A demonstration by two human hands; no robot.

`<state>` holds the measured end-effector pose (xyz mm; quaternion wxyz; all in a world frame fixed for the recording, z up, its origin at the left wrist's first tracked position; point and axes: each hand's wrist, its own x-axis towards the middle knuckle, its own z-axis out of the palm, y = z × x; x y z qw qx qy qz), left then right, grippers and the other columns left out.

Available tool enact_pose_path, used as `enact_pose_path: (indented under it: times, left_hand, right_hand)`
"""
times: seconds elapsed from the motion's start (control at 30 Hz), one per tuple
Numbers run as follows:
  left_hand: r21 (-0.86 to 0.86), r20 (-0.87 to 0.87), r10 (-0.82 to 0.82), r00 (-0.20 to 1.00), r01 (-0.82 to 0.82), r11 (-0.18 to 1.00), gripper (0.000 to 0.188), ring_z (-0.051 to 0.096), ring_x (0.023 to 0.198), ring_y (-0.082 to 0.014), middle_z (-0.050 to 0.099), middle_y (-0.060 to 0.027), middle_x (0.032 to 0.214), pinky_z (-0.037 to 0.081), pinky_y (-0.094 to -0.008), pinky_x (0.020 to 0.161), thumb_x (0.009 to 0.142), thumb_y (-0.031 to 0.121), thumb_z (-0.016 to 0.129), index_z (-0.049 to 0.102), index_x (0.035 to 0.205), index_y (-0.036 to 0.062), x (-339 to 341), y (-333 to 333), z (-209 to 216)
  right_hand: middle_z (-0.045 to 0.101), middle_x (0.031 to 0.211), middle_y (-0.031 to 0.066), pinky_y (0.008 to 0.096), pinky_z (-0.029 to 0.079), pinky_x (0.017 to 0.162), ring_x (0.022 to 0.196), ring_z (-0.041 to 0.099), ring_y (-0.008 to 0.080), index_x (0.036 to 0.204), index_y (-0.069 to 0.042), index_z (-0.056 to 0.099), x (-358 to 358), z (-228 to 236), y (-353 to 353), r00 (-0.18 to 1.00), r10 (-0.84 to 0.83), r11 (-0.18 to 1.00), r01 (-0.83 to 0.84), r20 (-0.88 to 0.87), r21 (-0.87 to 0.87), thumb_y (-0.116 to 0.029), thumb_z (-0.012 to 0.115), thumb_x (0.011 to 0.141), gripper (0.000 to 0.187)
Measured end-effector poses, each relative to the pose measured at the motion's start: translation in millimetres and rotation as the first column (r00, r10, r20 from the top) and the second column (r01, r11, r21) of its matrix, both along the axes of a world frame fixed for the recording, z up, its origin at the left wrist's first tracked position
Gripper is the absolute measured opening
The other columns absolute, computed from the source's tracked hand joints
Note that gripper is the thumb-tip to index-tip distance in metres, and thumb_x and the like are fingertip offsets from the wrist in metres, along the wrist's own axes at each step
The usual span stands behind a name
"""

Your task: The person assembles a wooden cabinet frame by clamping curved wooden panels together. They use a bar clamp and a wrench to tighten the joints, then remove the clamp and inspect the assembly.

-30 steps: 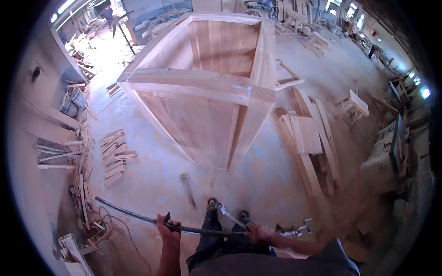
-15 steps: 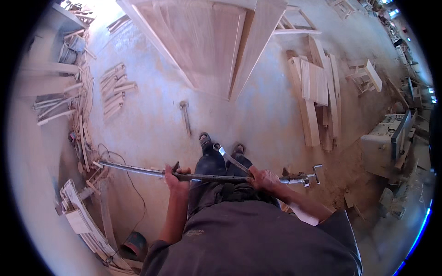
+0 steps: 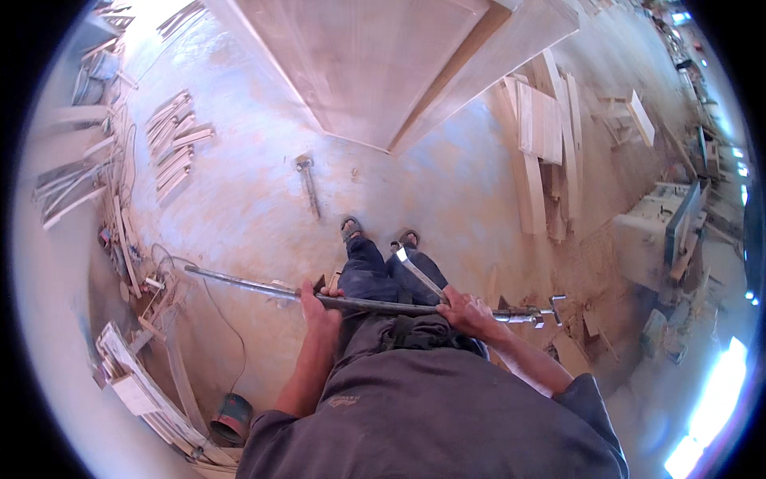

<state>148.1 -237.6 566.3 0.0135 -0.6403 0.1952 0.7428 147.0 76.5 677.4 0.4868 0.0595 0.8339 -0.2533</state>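
A long metal bar clamp [image 3: 379,306] lies crosswise in front of my waist, its screw handle at the right end. My left hand [image 3: 318,310] is closed round the bar beside a small dark jaw. Toward the other end, my right hand [image 3: 467,314] grips the bar along with a shiny wrench [image 3: 423,275]. The wrench slants up and to the left out of that fist, over my leg. The fingers' undersides are hidden.
A large pale wooden panel piece [image 3: 359,64] stands ahead of my feet. A hammer-like tool [image 3: 309,188] lies on the floor. Wooden strips [image 3: 174,140] are piled left, boards [image 3: 538,136] right, near a machine [image 3: 654,227]. A bucket [image 3: 232,418] and a cable are at lower left.
My view has shifted slightly, with the wooden panel looming larger. The wrench's free end has swung a little to the right. Both hands keep their hold on the bar clamp.
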Motion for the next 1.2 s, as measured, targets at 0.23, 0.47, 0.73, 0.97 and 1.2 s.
enact_pose_path:
  times: [0.23,0.47,0.73,0.97,1.2]
  left_hand:
    - [0.194,0.017,-0.466,0.885,0.454,0.870,0.030,0.058,0.080,-0.0323,0.056,-0.0126,0.085,0.051,-0.0489,0.072,0.094,0.036,0.051,0.047,0.101,0.0065,-21.9,19.7,-67.8]
    - [-0.178,0.178,-0.945,0.273,0.954,0.242,0.055,0.059,0.103,-0.0334,0.059,-0.0256,0.113,0.051,-0.0492,0.085,0.091,0.023,0.059,0.041,0.137,-0.0014,-84.4,105.0,-55.1]
    - [-0.834,0.055,-0.890,0.453,-0.469,-0.290,0.085,0.037,0.132,-0.0298,0.035,-0.0231,0.143,0.022,-0.0427,0.114,0.088,0.021,0.068,0.012,0.147,-0.0036,-297.8,279.1,162.8]
    - [-0.706,0.156,-0.531,0.833,-0.282,-0.650,0.059,0.048,0.124,-0.0313,0.049,-0.0213,0.135,0.035,-0.0437,0.106,0.090,0.021,0.065,0.039,0.139,-0.0007,-359.6,324.3,180.9]
    - [-0.317,0.444,0.007,0.896,0.165,-0.934,0.024,0.067,0.089,-0.0222,0.071,-0.0047,0.099,0.049,-0.0382,0.083,0.085,0.028,0.063,0.071,0.105,0.0169,-339.4,201.8,169.7]
  right_hand:
    - [0.064,0.091,0.0297,0.0568,0.047,0.077,0.093,0.061,0.0484,0.104,-0.003,0.042,0.4,8.4,21.2,0.997,-0.056,0.998,0.057,0.048,-0.019,-0.030,0.051,0.093,0.030]
    - [0.065,0.088,0.0295,0.0556,0.048,0.076,0.089,0.062,0.0480,0.103,0.001,0.042,20.6,-19.8,130.4,0.976,-0.215,0.975,0.214,0.018,0.052,-0.024,0.050,0.093,0.028]
    - [0.064,0.093,0.0311,0.0561,0.048,0.079,0.090,0.062,0.0469,0.110,0.000,0.043,32.2,-85.6,316.0,0.961,-0.264,0.945,0.238,0.088,0.225,-0.023,0.048,0.091,0.031]
    - [0.062,0.097,0.0328,0.0559,0.046,0.085,0.096,0.061,0.0481,0.113,0.000,0.043,23.9,-123.6,416.4,0.856,-0.516,0.775,0.448,0.038,0.446,-0.021,0.048,0.091,0.031]
    - [0.062,0.100,0.0325,0.0546,0.046,0.085,0.097,0.061,0.0479,0.112,0.002,0.043,65.4,-222.9,446.5,0.634,-0.773,0.574,0.692,0.011,0.437,-0.025,0.052,0.090,0.036]
